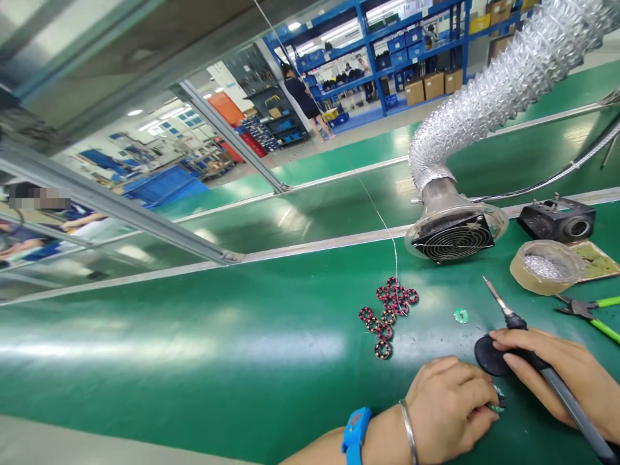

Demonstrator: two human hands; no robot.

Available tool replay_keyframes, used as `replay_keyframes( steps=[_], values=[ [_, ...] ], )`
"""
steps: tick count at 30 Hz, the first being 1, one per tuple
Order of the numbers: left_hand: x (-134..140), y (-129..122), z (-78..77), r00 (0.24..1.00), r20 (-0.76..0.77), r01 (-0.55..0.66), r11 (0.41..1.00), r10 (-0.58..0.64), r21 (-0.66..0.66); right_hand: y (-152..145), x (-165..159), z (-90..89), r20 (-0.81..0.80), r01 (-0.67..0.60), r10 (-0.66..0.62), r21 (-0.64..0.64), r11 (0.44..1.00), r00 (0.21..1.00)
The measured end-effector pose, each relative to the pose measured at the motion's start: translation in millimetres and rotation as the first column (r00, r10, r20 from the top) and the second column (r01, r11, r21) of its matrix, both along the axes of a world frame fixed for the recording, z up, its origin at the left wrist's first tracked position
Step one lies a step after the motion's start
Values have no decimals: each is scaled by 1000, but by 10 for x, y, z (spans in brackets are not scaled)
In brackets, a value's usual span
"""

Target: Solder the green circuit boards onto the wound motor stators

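Observation:
My right hand (pixel 557 368) is wrapped around a soldering iron (pixel 520 336), its tip pointing up and left above the mat. Thumb and fingers of that hand also touch a round black disc (pixel 491 356); whether they grip it I cannot tell. Close by on the left, my left hand (pixel 450 403) pinches a small round green circuit board (pixel 498 399) with a dark edge, mostly covered by the fingers. A second green ring-shaped board (pixel 461 316) lies on the mat. Several red-and-black wound ring coils (pixel 385 316) form a cluster farther left, with a thin solder wire (pixel 396 265) hanging down over them.
A fan-faced extractor hood (pixel 455 239) on a silver duct (pixel 489 97) stands behind. At right are a black soldering iron holder (pixel 557 219), a tub of metal shavings (pixel 547 267), a sponge (pixel 598 260) and green-handled cutters (pixel 584 310). Metal frame bars (pixel 121 200) cross the left.

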State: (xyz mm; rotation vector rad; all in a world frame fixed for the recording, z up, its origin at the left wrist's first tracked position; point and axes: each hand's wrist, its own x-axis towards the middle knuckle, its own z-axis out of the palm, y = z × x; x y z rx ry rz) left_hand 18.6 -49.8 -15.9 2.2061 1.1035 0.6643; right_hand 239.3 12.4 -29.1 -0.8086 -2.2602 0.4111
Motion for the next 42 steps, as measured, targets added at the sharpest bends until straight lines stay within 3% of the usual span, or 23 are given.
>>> replay_keyframes(
  steps=[3,5,6,8,10,12,14,17,21,24,27,30,33,37,42],
  values=[
    [-143,-74,79,999,-3,-52,998,53,38,2,-12,16,11,-3,3,16,1000,1000],
    [-331,-143,140,979,-18,-202,975,204,94,-1,-29,19,10,-2,2,7,1000,1000],
    [-441,-174,162,942,-28,-328,936,334,131,-3,-37,18,6,2,-2,1,1000,1000],
    [-655,-207,173,803,-47,-577,795,594,187,-7,-51,9,-4,8,-8,-12,1000,1000],
    [-813,-197,134,661,-92,-724,665,745,182,-11,-55,-5,-17,15,-16,-11,1000,1000],
    [-887,-165,66,596,-128,-778,610,793,150,-12,-52,-15,-21,28,-28,1,1000,999],
    [-886,-151,6,600,-127,-780,613,790,129,-13,-50,-9,-19,42,-42,14,999,999],
    [-792,-218,-14,668,-87,-730,674,739,114,-22,-73,38,-17,37,-37,0,999,999],
    [-599,-300,90,807,16,-590,804,591,79,-30,-140,123,-37,10,-12,-48,999,999],
    [-390,-114,204,907,99,-415,909,410,42,-27,-167,153,-46,14,-17,-64,998,999],
    [-156,244,269,953,136,-270,962,272,-35,-40,-165,149,-76,31,-38,-82,996,996],
    [-8,542,249,986,118,-102,987,117,-122,-55,-155,126,-126,70,-82,-97,993,989],
    [20,652,174,993,108,51,993,-39,-107,-58,-150,106,-141,88,-108,-142,986,984],
    [-19,646,96,977,167,140,990,-136,-11,-52,-151,102,-135,74,-101,-192,979,986],
    [-35,663,78,960,177,221,975,-219,5,-49,-154,122,-130,95,-122,-198,976,984]
  ],
)
